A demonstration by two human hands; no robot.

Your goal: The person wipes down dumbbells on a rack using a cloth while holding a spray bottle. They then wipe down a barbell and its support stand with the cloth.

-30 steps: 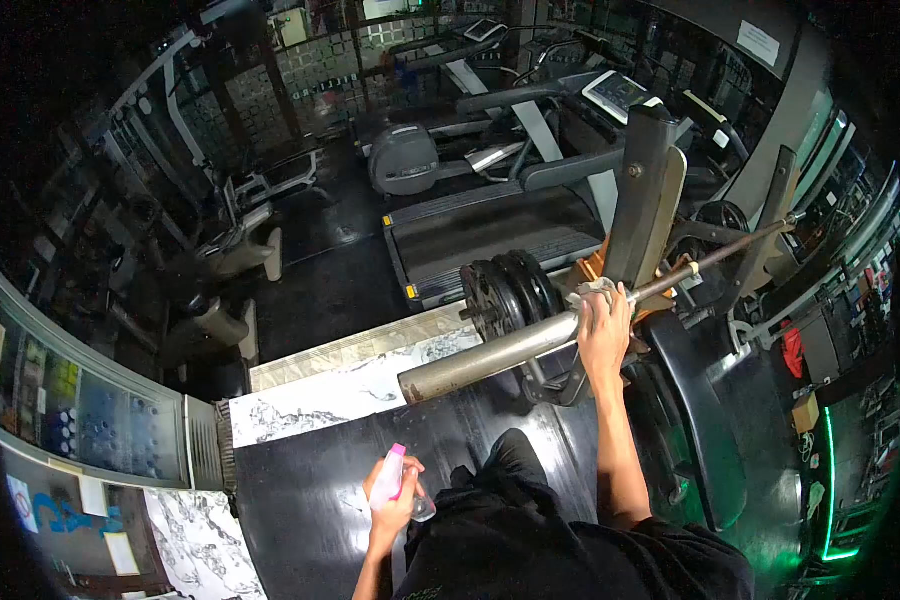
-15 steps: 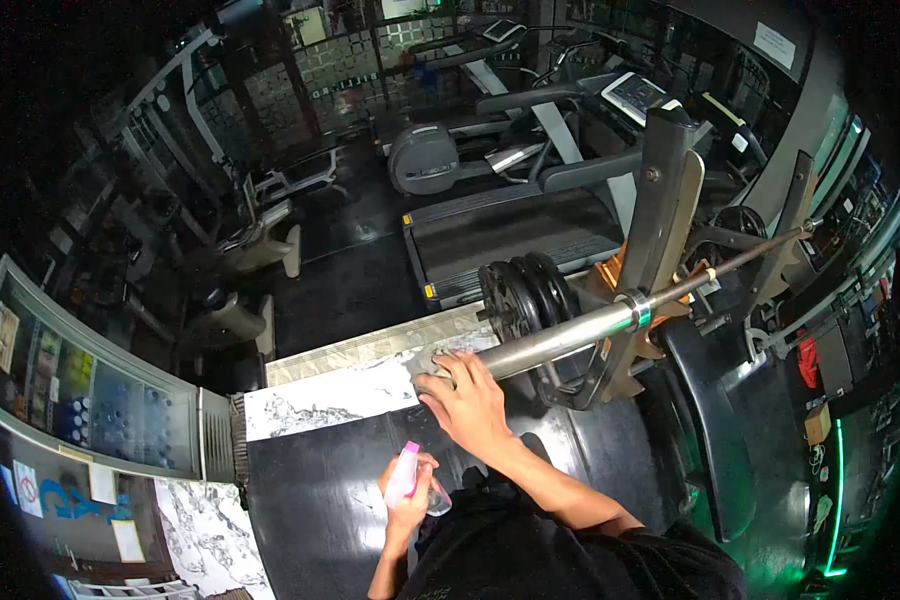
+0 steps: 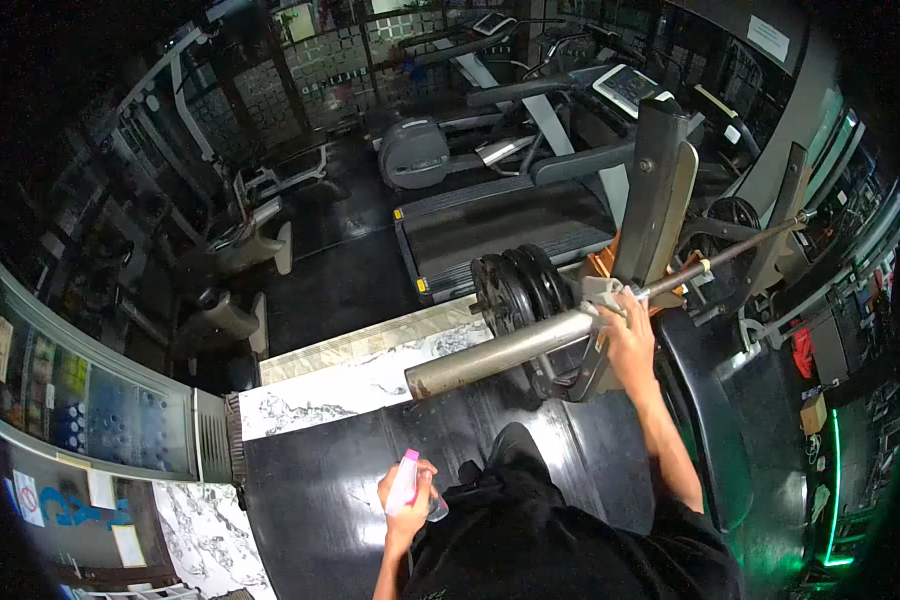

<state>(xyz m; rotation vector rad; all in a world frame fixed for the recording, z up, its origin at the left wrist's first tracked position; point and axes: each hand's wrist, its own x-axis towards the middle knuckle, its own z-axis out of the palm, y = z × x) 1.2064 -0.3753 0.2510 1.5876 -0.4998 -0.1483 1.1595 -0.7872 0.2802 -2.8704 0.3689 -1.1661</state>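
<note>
My right hand point(image 3: 630, 338) is closed round a grey cloth point(image 3: 602, 293), pressed on the barbell point(image 3: 505, 355) at the inner end of its thick metal sleeve, near the collar. The sleeve's bare outer end points toward the lower left and shows brownish marks. Low in the view, my left hand point(image 3: 416, 508) grips a clear spray bottle with a pink and white top point(image 3: 404, 482). It is held apart from the bar.
The barbell lies across a rack upright point(image 3: 660, 190). Black weight plates point(image 3: 518, 290) hang behind the sleeve. A padded bench point(image 3: 705, 420) is to the right, a treadmill point(image 3: 510, 235) beyond, and a glass-door drinks fridge point(image 3: 95, 390) at left.
My right hand has slid with the cloth from the sleeve's outer end inward to the collar, away to the right. The left hand with the spray bottle has stayed nearly in place.
</note>
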